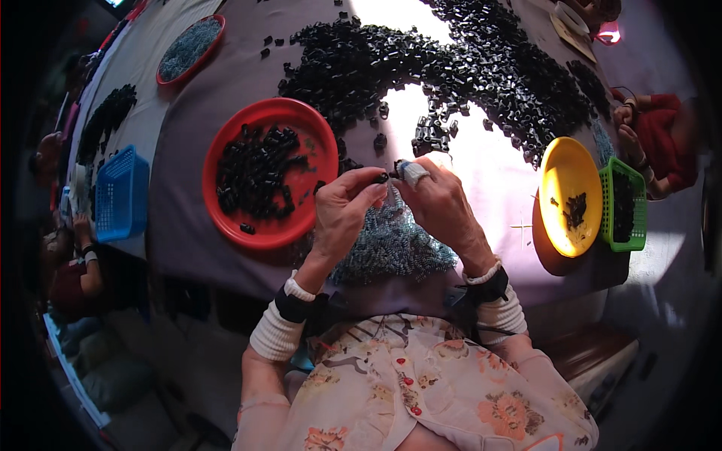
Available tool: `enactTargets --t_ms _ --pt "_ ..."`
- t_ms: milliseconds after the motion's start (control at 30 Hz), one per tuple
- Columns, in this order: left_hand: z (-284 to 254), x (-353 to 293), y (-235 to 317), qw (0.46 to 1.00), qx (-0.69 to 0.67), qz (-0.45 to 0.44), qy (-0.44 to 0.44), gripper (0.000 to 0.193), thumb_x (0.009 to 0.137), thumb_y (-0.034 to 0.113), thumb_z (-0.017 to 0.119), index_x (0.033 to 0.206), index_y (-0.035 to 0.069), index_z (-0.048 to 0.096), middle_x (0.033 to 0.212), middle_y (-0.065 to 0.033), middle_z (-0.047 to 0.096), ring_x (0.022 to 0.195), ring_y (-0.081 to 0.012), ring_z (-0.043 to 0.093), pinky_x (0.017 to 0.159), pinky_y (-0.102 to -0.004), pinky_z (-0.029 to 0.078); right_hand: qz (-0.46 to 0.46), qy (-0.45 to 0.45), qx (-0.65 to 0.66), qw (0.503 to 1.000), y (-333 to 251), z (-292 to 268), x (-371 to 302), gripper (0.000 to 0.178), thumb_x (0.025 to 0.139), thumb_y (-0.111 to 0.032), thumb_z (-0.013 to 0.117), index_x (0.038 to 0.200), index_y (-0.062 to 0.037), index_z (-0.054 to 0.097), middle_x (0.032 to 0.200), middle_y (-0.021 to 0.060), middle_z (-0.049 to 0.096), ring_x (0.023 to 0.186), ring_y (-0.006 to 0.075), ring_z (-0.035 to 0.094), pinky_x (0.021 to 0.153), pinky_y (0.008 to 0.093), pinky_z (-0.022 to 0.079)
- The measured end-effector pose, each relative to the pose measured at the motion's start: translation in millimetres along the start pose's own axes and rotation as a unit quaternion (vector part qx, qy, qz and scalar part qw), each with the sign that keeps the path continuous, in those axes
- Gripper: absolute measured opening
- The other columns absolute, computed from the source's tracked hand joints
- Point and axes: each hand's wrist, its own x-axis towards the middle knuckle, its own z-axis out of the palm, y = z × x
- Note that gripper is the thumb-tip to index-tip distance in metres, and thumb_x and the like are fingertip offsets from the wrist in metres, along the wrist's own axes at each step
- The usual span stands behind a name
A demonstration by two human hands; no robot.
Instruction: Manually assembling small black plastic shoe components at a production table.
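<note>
Head view looks down on a bench (481,188) covered with a grey-purple cloth. A round red plastic plate (271,173) left of the hands holds a loose heap of small black plastic parts. A flat yellow plastic dish (569,195) on the right holds only a few dark parts, and a green plastic mesh basket (623,204) touching its right edge is filled with black pieces. At the far left stands a blue plastic mesh basket (120,193); what is in it cannot be told. A second red-rimmed plate (189,48) farther back carries small blue-grey pieces.

A broad spread of small black tubular parts (451,68) lies across the bench beyond the hands, and a pile of small blue-grey metal springs (391,244) lies directly under the hands, near the bench edge. Another person's hand (624,113) in a red sleeve rests at the right edge.

Both forearms rise from the lower edge, wearing ribbed white cuffs. The left hand (342,207) pinches a small black plastic part (383,178) between thumb and forefinger, fingers narrow. The right hand (440,199), a pale wrap on one fingertip, meets it with fingers closed together; what they hold cannot be told.
</note>
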Motion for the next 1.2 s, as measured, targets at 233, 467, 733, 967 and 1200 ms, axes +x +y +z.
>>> enactTargets --t_ms 233,467,733,967,1200 --pt "4.4 3.2 -2.6 1.0 0.001 0.005 -0.004 0.019 0.082 0.001 0.06 0.101 -0.003 0.062 0.078 -0.0023 0.064 0.068 -0.005 0.056 0.062 -0.0178 0.046 -0.023 -0.022 -0.024 0.999 1.7 0.9 2.0 0.009 0.075 -0.003 0.06 0.08 -0.0007 0.053 0.073 0.01 0.047 0.06 0.0263 0.052 0.053 0.0368 0.043" --pt "4.1 1.6 -6.0 0.999 0.018 0.044 0.001 0.018 0.08 -0.002 0.06 0.098 -0.003 0.063 0.078 -0.0029 0.062 0.067 -0.0053 0.056 0.06 -0.0183 0.046 -0.049 -0.034 -0.068 0.996 2.9 1.6 3.7 0.009 0.071 0.0 0.058 0.077 -0.0009 0.051 0.074 0.0106 0.047 0.062 0.027 0.052 0.054 0.0376 0.043" --pt "3.9 0.8 -9.0 0.998 0.036 0.048 0.009 0.02 0.079 -0.004 0.06 0.098 -0.003 0.064 0.078 -0.003 0.061 0.067 -0.0065 0.056 0.06 -0.0192 0.045 0.0 -0.045 -0.1 0.994 -5.1 4.0 -0.3 0.012 0.07 0.003 0.055 0.08 0.0019 0.049 0.075 0.013 0.049 0.065 0.0298 0.054 0.055 0.0396 0.043" --pt "0.0 1.0 -5.7 0.996 0.074 0.052 -0.004 0.019 0.077 -0.007 0.059 0.096 -0.003 0.064 0.079 -0.0047 0.06 0.068 -0.0072 0.056 0.061 -0.0196 0.046 -0.036 -0.111 -0.019 0.993 7.1 2.6 2.8 0.012 0.069 0.007 0.051 0.079 0.0033 0.046 0.074 0.0163 0.048 0.058 0.0333 0.053 0.05 0.0402 0.044" --pt "-0.7 9.5 1.1 0.986 0.145 0.084 -0.008 0.019 0.076 -0.007 0.058 0.094 -0.004 0.065 0.077 -0.0048 0.061 0.065 -0.0069 0.055 0.057 -0.0194 0.045 -0.015 -0.15 0.006 0.989 9.2 -0.6 11.6 0.013 0.068 0.008 0.05 0.08 0.003 0.045 0.073 0.0164 0.049 0.06 0.0342 0.054 0.05 0.0403 0.045"
